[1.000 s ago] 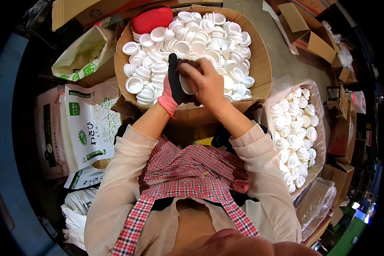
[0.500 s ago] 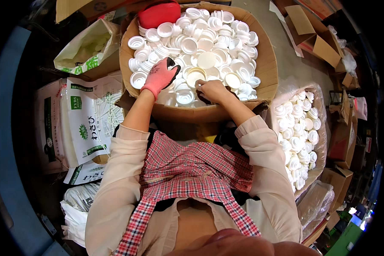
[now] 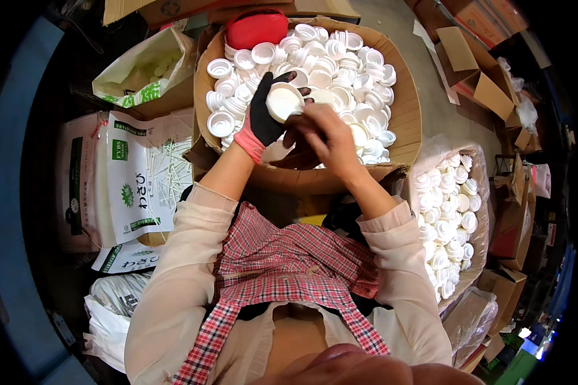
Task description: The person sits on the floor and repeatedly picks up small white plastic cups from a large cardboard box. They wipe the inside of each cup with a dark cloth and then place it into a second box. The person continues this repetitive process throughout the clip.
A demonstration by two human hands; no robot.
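My left hand (image 3: 266, 115), in a pink glove with a black palm, is turned palm up over the box. Its fingers cradle a round white plastic cap (image 3: 284, 102), hollow side up. My right hand (image 3: 325, 136), bare on the back, has its curled fingers at the cap's right rim. Something dark shows under these fingers, too hidden to name. Below both hands, white plastic caps (image 3: 370, 96) fill a large cardboard box (image 3: 408, 115), loose and in nested stacks. A red pouch-like thing (image 3: 257, 29) lies on the caps at the far left.
At the right stands a plastic-lined carton (image 3: 483, 212) of smaller white caps. A printed white bag (image 3: 127, 183) with thin white sticks lies at the left, below an open sack (image 3: 170, 64). Open cardboard boxes (image 3: 459, 48) stand at the far right.
My left hand has turned from palm down to palm up and now holds a white cap. My right hand has lifted from the pile and moved up to that cap. The view has shifted slightly.
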